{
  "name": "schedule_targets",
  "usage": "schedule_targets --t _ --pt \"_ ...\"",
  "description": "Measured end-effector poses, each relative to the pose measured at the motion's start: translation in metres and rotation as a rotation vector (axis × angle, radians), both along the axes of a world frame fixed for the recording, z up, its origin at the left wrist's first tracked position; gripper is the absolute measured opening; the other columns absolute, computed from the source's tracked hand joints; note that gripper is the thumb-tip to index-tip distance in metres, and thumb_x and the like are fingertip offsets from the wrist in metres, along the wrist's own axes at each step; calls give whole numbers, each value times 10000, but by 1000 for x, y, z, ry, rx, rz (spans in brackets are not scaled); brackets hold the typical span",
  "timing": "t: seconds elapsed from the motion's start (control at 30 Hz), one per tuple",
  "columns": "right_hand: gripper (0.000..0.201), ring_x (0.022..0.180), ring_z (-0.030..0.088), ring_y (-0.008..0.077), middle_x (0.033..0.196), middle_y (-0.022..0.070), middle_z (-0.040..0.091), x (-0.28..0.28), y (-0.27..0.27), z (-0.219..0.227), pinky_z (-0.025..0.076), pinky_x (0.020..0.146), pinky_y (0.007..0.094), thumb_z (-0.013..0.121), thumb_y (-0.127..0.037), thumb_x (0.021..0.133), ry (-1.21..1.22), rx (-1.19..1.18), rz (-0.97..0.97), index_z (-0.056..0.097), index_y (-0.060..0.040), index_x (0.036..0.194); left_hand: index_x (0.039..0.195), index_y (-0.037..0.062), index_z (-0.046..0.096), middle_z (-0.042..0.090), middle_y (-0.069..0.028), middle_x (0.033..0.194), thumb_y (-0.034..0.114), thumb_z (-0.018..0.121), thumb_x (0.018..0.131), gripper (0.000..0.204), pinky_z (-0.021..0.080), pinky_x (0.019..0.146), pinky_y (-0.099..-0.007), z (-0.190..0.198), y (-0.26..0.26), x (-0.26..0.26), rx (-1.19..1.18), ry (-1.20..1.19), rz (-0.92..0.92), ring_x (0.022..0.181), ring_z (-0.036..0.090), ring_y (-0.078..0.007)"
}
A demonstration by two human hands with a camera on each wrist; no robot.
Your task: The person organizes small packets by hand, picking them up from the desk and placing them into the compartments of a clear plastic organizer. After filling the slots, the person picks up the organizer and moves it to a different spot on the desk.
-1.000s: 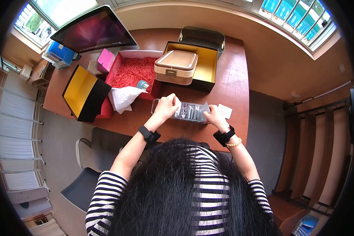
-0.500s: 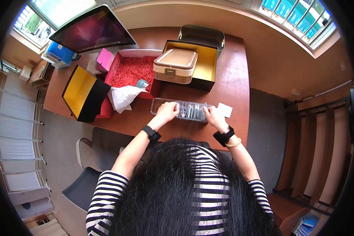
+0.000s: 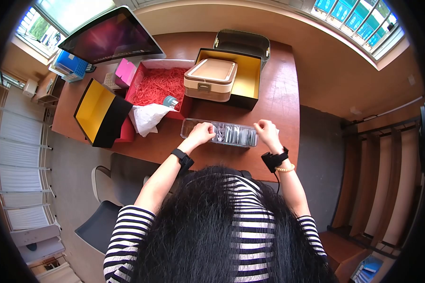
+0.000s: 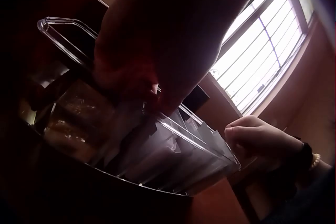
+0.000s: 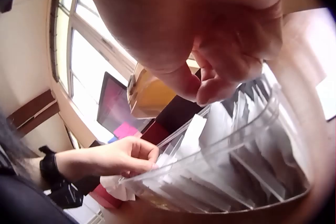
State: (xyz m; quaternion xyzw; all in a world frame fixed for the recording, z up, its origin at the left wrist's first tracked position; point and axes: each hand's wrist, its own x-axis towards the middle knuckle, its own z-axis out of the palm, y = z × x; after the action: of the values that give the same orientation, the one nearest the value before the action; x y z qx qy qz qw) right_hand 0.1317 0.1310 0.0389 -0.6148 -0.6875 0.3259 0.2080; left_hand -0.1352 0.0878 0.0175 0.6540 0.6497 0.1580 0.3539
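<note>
A long clear plastic bin [image 3: 190,126] lies crosswise on the table, with a row of thin pale packets [image 3: 236,135] standing on edge in its middle and right part. My left hand [image 3: 202,133] bends over the bin's middle, its thumb and fingers pinching the end packet at the left of the row; the wrist views show its fingertips right at the packets. My right hand [image 3: 268,133] hovers over the bin's right end, fingers curled and nothing seen between them. Behind it, a white card [image 5: 321,71] lies on the table, mostly hidden in the head view.
Beyond the bin stand a red box of shredded paper [image 3: 160,87], a beige lidded box [image 3: 210,78] on a black box with yellow lining [image 3: 248,78], and a dark translucent bin [image 3: 243,42]. At left are another black-and-yellow box [image 3: 97,113], white tissue [image 3: 148,119] and a monitor [image 3: 113,37].
My left hand has come down to the packets. My right hand has let go of a grey packet at the right end of the row and moved up and to the right.
</note>
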Motion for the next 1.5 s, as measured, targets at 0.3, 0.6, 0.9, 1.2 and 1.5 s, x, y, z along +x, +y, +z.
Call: schedule_targets --t 0.3,0.6,0.9,1.2,1.5 --pt "520 821 580 326 993 150 464 63 4 -78 483 694 412 700 -227 615 -509 43 -131 442 -107 1050 611 13 524 527 -46 537 178 639 708 223 390 487 -273 -5 -1 -3 -10 -193 8 499 488 -112" --pt "473 834 570 326 942 144 535 72 3 -82 463 727 402 725 -275 574 -540 51 -162 473 -84 925 638 16 543 552 -112 566 198 622 687 205 429 533 -323 -5 -2 0 5 -127 29 543 553 -207" --pt "211 701 603 204 745 115 608 62 14 -26 463 632 308 632 -189 708 142 245 -246 557 -56 853 628 20 533 524 -92 536 210 618 684 216 404 504 -315 -7 -4 1 47 -117 49 508 513 -181" --pt "220 682 609 245 720 162 599 -7 -8 28 476 632 315 594 -144 686 255 122 83 553 5 844 620 16 515 499 -75 514 209 621 688 231 383 477 -299 -9 -4 1 73 -133 54 479 477 -146" --pt "328 748 600 349 764 219 604 -36 -20 -6 482 694 395 606 -200 712 30 111 229 519 1 957 623 17 516 512 -80 524 217 610 691 231 396 489 -302 -7 -5 1 70 -130 62 487 495 -156"
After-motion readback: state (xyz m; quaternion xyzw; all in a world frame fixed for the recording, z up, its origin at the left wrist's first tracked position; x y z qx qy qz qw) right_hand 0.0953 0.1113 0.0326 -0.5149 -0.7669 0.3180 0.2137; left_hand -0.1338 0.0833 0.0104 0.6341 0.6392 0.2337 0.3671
